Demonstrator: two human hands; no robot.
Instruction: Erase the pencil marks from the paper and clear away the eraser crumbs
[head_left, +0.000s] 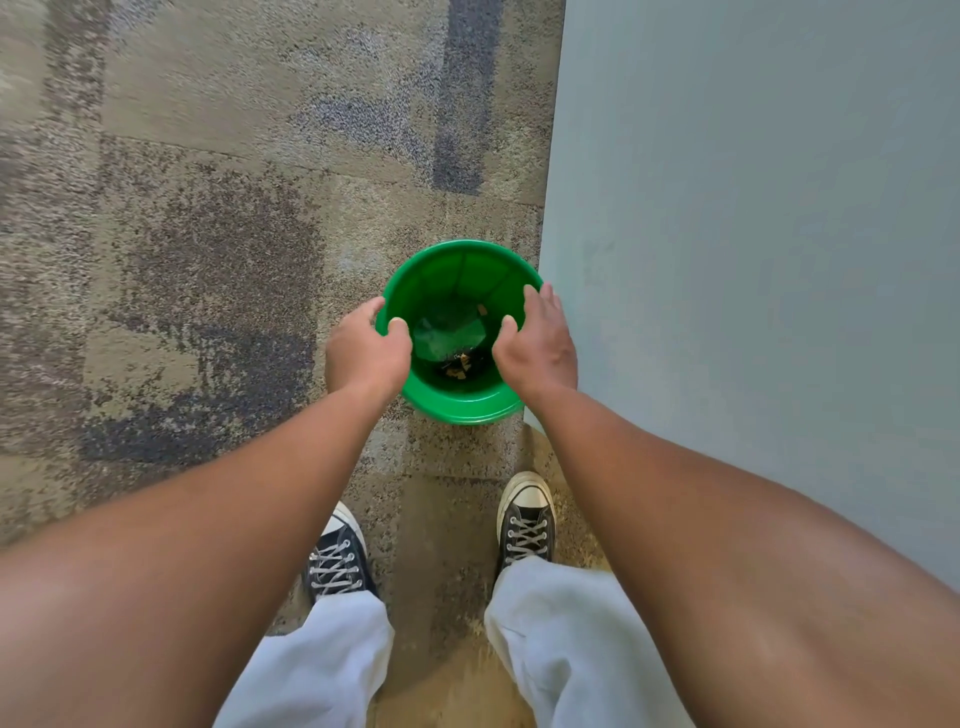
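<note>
A round green waste bin stands on the carpet in front of my feet, close against a grey panel. My left hand grips its left rim, thumb inside the bin and fingers curled around the outside. My right hand holds the right rim the same way, thumb over the inner wall. At the bottom of the bin lie small scraps and bits of waste. No paper, pencil or eraser shows in this view.
Patterned grey-brown carpet covers the floor to the left and ahead. A flat grey panel or table side fills the right. My two black sneakers and light trousers are below the bin.
</note>
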